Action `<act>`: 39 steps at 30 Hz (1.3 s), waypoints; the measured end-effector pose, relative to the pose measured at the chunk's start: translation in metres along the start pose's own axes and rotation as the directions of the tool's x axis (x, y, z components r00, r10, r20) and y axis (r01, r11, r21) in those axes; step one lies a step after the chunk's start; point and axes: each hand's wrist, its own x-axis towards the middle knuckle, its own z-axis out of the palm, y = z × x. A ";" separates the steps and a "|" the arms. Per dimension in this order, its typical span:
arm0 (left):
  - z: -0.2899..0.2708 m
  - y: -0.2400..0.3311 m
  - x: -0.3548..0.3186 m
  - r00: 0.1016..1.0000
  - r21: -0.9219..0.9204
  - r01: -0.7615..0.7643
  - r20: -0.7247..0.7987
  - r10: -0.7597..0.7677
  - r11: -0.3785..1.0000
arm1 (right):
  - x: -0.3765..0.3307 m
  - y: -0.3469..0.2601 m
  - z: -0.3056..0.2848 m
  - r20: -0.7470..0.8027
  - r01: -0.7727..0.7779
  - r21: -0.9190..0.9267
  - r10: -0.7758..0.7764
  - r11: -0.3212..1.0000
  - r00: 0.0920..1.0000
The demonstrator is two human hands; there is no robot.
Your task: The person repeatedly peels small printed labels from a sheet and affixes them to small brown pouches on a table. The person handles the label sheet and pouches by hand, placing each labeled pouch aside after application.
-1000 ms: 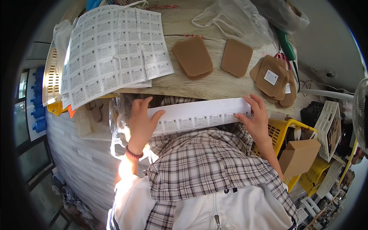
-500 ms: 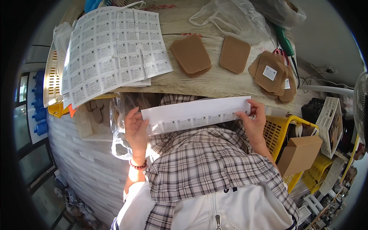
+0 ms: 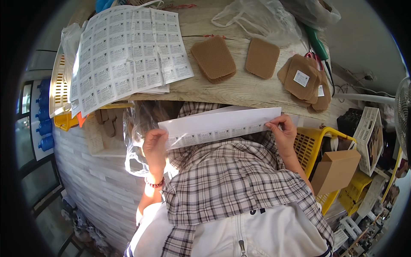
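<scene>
A folded white label sheet stretches between my hands above my lap, a row of printed labels along its lower edge. My left hand pinches its left end, fingers curled in. At the right end, my right hand grips the paper between thumb and fingers. Beyond it on the table lie a stack of brown textured pads and another brown pad. Farther right, several overlapping brown pads are heaped, two with a white label showing.
Large printed label sheets cover the left of the wooden table. Clear plastic bags and a green-handled tool lie at the back right. Beside my right arm stands a yellow basket with a cardboard box.
Both hands have closed more tightly on the ends of the sheet. The paper's upper part has opened slightly, showing a second layer behind. The pads stay in place.
</scene>
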 end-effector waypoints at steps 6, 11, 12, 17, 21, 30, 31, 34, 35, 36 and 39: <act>0.004 0.010 -0.001 0.981 -0.056 0.084 0.178 -0.073 0.995 | 0.004 0.002 -0.012 0.227 -0.102 0.175 0.061 0.979 0.972; 0.004 0.010 0.003 0.961 -0.082 0.197 0.211 -0.176 0.977 | 0.007 -0.010 -0.007 0.263 -0.222 0.294 0.144 0.930 0.954; 0.004 0.011 0.005 0.960 -0.092 0.211 0.209 -0.188 0.973 | 0.007 -0.009 -0.008 0.274 -0.212 0.287 0.132 0.934 0.953; 0.003 0.014 0.014 0.950 -0.155 0.268 0.208 -0.234 0.951 | 0.013 -0.008 -0.012 0.323 -0.130 0.200 0.060 0.971 0.945; 0.004 0.018 0.019 0.936 -0.230 0.320 0.225 -0.270 0.919 | 0.016 -0.013 -0.012 0.276 -0.097 0.069 0.074 0.993 0.958; 0.011 0.030 0.011 0.975 0.026 0.184 0.120 -0.185 0.983 | 0.028 -0.023 -0.019 0.205 -0.010 -0.093 0.029 0.996 0.978; 0.011 0.031 0.009 0.979 0.090 0.165 0.102 -0.174 0.982 | 0.029 -0.026 -0.020 0.199 0.008 -0.124 0.017 0.992 0.980; 0.013 0.032 0.004 0.993 0.182 0.079 0.072 -0.093 0.980 | 0.032 -0.041 -0.023 0.215 0.086 -0.207 -0.041 0.975 0.976; 0.015 0.032 0.003 0.996 0.196 0.044 0.068 -0.058 0.980 | 0.032 -0.041 -0.023 0.203 0.085 -0.222 -0.039 0.971 0.978; 0.016 0.032 0.001 0.997 0.196 0.020 0.075 -0.035 0.980 | 0.032 -0.041 -0.024 0.192 0.084 -0.236 -0.038 0.968 0.981; 0.016 0.033 0.000 0.993 0.219 -0.049 0.111 0.025 0.975 | 0.033 -0.047 -0.026 0.177 0.094 -0.322 -0.038 0.942 0.984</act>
